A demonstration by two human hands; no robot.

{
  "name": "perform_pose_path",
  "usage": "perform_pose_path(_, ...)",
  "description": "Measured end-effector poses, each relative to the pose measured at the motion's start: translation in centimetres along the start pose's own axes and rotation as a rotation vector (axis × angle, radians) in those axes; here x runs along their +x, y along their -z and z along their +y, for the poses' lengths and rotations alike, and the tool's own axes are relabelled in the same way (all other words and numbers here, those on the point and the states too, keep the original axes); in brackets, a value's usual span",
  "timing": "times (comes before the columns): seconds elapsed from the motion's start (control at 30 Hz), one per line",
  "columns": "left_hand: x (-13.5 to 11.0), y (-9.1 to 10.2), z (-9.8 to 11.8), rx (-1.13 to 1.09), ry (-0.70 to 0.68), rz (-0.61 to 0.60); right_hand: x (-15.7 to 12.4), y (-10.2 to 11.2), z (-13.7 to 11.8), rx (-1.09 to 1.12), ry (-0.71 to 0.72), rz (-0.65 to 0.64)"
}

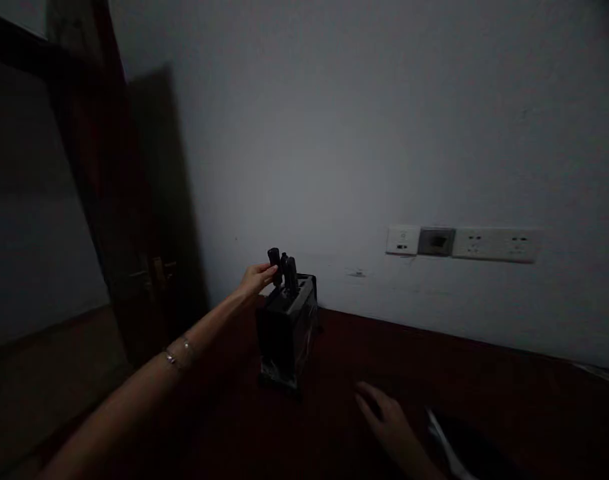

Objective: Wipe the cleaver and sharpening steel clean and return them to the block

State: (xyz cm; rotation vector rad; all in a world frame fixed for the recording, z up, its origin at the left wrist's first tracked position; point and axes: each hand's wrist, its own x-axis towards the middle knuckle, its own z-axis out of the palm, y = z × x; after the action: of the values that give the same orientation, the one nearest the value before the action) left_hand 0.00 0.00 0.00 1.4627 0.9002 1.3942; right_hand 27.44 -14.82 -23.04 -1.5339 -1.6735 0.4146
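From my remote seat, I had the person's left hand [257, 277] on the near black handle [275, 263], its grip clamped on that handle right above the dark block [284, 327]. At least two other dark handles [291, 270] stood upright beside it in the block's top, so I judged those to be seated. The held one looked like the only one in hand, and whether its lower end was wholly in its slot I could not tell; settling that seemed to be what was left there. The right hand [387, 420] held nothing that I could see, its thumb and fingers apart, low over the surface, near a dark object with a pale edge [449, 447] too dim for me to name.

The surface [364, 347] was deep red and poorly lit. The block stood upright on it near the pale wall [304, 147], with glossy streaks, perhaps clear film, low on its sides. To the right, a row of sockets [494, 245] and a dark switch plate [437, 241] sat on the wall. At the left I made out a dark reddish door [129, 200] with a metal handle [159, 273].
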Motion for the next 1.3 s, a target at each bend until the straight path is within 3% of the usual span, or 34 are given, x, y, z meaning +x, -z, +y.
perform_pose_path(0.53,-0.3,0.3,-1.6,-0.101,0.102,-0.101,0.2,0.3,0.2,-0.022,0.032,-0.009)
perform_pose_path(0.73,0.0,0.3,-2.3,-0.158,0.112,-0.083,0.2,0.4,0.1,-0.013,0.034,-0.019)
perform_pose_path(1.3,-0.7,0.2,-1.3,-0.136,0.113,-0.08,0.0,0.5,-0.3,-0.031,0.03,-0.014)
